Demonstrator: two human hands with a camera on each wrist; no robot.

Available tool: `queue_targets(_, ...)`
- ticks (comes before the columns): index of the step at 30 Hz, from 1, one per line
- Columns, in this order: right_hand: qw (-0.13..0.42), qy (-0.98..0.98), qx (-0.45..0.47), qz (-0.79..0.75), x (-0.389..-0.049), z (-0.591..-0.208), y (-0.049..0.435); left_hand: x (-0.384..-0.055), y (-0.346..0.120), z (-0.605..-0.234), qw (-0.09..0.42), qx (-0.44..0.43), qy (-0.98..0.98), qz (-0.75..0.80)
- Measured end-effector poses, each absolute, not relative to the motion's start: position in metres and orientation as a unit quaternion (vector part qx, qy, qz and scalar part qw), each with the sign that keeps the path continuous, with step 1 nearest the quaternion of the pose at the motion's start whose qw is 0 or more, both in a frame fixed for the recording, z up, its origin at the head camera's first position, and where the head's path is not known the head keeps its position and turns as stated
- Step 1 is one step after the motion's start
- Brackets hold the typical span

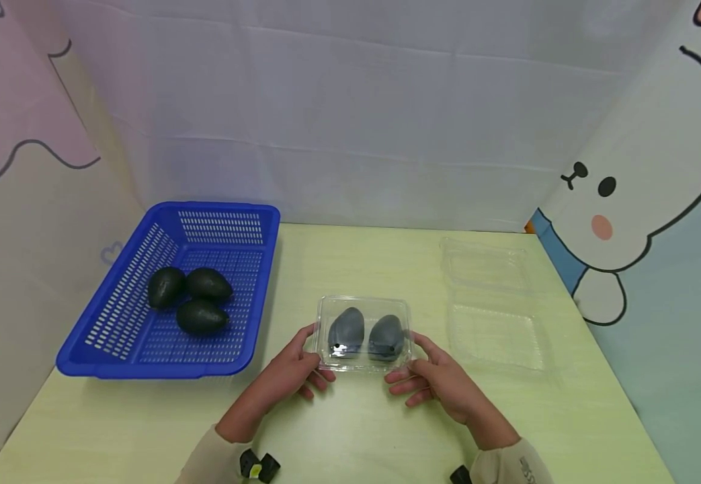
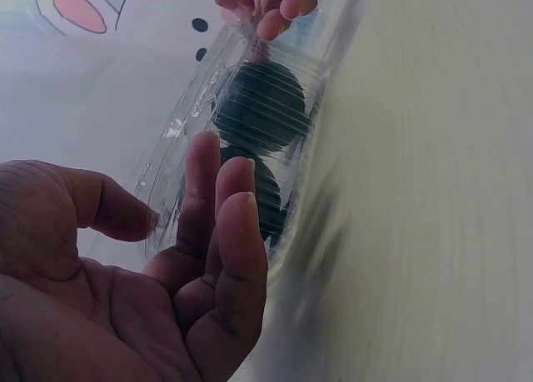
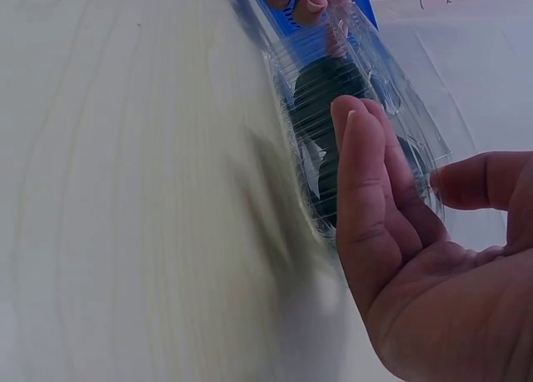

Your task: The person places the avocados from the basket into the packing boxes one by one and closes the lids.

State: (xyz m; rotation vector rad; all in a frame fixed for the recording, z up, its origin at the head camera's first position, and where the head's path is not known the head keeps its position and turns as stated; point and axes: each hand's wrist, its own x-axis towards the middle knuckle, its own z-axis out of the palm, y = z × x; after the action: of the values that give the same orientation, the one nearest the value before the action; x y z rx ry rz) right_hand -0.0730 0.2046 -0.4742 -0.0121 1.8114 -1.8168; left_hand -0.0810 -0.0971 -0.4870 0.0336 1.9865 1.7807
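Observation:
A closed clear plastic clamshell box (image 1: 367,306) is at the middle of the table, with two dark avocados inside, a left one (image 1: 347,329) and a right one (image 1: 386,336). My left hand (image 1: 294,368) holds the box's left end, thumb at the top edge and fingers along the side, as the left wrist view shows. At the opposite end, my right hand (image 1: 443,383) grips it between thumb and fingers. From the right wrist, the avocados show dark through the ribbed plastic (image 3: 287,70). Whether the box's underside touches the table I cannot tell.
On the left stands a blue plastic basket (image 1: 259,296) holding three avocados (image 1: 203,317). An opened, see-through clamshell box (image 1: 495,329) lies at the right of the pale table (image 1: 350,437). A white cloth backdrop (image 1: 350,134) rises behind the table's far edge.

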Motion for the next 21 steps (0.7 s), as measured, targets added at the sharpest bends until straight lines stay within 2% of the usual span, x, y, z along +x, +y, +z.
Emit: queue_targets(21, 0.286, 0.671, -0.009, -0.684, -0.0729, -0.4745, 0.2052, -0.0798, -0.0975, -0.485, 0.241, 0.014, 0.729, 0.641)
